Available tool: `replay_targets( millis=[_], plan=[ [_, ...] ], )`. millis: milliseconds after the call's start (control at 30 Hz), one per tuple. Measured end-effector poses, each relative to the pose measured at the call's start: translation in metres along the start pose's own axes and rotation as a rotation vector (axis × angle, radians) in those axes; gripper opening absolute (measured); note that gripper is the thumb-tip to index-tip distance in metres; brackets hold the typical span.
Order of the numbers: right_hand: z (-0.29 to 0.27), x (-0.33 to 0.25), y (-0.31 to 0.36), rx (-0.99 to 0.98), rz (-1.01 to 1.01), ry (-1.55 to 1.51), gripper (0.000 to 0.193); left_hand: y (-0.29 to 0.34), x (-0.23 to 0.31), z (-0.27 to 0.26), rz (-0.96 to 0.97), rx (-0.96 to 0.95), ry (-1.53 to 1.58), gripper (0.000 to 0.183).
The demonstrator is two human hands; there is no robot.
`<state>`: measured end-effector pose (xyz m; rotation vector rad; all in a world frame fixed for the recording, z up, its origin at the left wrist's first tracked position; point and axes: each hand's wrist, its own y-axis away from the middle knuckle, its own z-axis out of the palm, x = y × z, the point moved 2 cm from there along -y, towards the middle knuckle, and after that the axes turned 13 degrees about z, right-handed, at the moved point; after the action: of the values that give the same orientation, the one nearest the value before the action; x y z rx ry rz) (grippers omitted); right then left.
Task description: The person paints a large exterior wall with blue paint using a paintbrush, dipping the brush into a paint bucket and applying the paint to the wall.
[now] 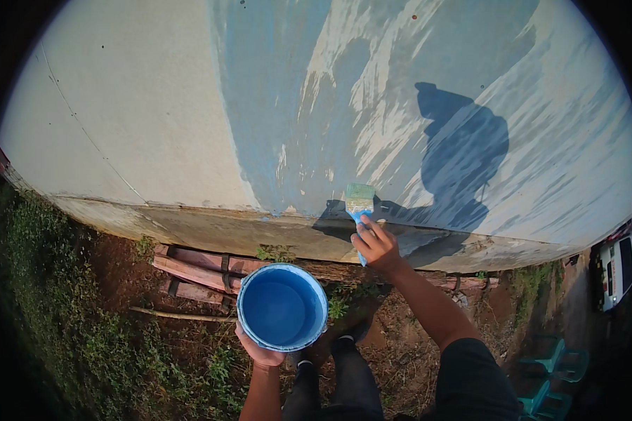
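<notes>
My right hand (378,245) grips a paintbrush (360,200) by its blue handle, with the wide, paint-smeared bristles pointing up at the wall. The bristles lie over the lower part of the wall (147,105), just above its bottom ledge; whether they touch it I cannot tell. In my left hand (258,349) is a bucket (318,328) with blue paint (277,309) inside, held from its left side and below. Some of the left fingers are hidden by the bucket. Uneven blue-grey strokes cover the middle and right of the wall, while its left part is whitish.
Reddish planks (196,272) lie along the wall's foot, with a thin stick (182,316) beside them. Green weeds (119,344) grow at left. Green plastic chairs (555,361) and a white vehicle (616,272) stand at right. A dark shadow (463,147) falls on the wall.
</notes>
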<state>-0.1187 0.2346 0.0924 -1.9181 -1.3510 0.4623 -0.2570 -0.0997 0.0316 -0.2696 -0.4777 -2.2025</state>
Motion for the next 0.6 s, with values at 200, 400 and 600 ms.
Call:
replay_targets(
  millis=[200, 400, 600],
  plan=[
    [0.052, -0.031, 0.047, -0.150, 0.079, -0.166, 0.018, 0.000, -0.010, -0.008, -0.031, -0.003, 0.017, 0.069],
    [0.033, 0.021, 0.026, -0.283, 0.269, -0.351, 0.030, 0.006, -0.011, -0.007, -0.041, -0.065, -0.042, 0.074],
    [-0.026, 0.006, -0.026, 0.096, 0.272, -0.230, 0.023, 0.017, 0.006, 0.012, -0.019, 0.001, -0.035, 0.065]
  ],
)
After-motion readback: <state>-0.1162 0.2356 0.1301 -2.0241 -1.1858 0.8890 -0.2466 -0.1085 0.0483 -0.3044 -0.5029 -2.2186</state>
